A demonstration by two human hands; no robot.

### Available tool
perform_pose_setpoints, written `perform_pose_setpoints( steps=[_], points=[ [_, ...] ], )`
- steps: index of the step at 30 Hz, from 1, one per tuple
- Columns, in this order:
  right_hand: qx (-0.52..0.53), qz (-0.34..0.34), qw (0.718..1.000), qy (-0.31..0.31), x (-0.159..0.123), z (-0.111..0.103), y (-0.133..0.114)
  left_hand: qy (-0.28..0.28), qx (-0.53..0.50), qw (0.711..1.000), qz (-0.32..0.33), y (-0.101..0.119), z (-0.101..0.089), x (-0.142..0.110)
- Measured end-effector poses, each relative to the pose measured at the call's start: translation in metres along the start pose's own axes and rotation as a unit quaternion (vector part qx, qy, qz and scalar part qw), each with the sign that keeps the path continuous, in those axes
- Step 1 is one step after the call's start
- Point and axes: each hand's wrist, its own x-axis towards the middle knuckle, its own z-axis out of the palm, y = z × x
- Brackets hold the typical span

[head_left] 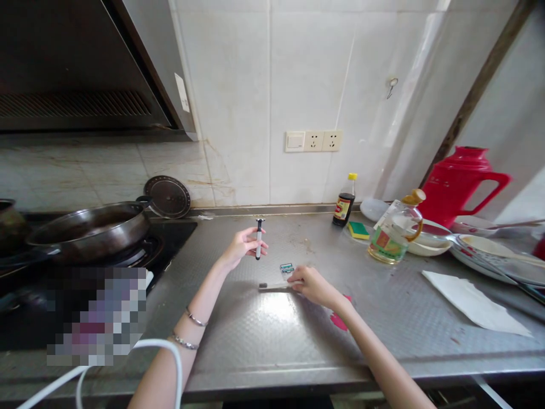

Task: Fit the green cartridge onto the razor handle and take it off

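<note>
White cable (175,359) loops across the left forearm (207,295); left fingers (251,245) pinch the razor (259,234) upright, best clear of its head; right fingers (297,275) curl over the toothbrush (275,286), grip uncertain, blades (286,267) just beyond their tips

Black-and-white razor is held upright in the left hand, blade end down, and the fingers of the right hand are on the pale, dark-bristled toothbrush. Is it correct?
Not quite: the head camera view shows the black-and-white razor with its blade end up. The left hand does hold it upright, and the fingers of the right hand are on the pale, dark-bristled toothbrush.
</note>
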Motion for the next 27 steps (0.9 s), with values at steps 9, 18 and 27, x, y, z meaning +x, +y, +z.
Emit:
perform_pose_setpoints(
  steps=[9, 18, 27],
  points=[
    [0.031, 0.006, 0.999, -0.016, -0.002, 0.003, 0.014, -0.007, 0.005, 1.0, -0.011, -0.003, 0.001, 0.002],
    [0.07, -0.028, 0.997, -0.023, 0.033, -0.03, 0.033, -0.009, 0.005, 1.0, -0.011, -0.007, 0.004, 0.002],
    [0.047, -0.026, 0.994, -0.092, 0.044, -0.023, 0.038, -0.01, 0.003, 1.0, -0.021, -0.008, 0.009, 0.003]
  ],
)
